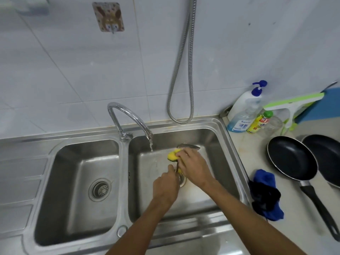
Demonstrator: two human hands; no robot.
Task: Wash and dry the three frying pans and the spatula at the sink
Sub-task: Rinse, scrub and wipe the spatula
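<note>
Over the right bowl of the shiny steel sink (pixel 184 124), the left hand (pixel 165 184) grips the handle of the thin metal spatula (pixel 191 146) while the right hand (pixel 193 166) squeezes a yellow sponge (pixel 173 155) against its flat end.
</note>
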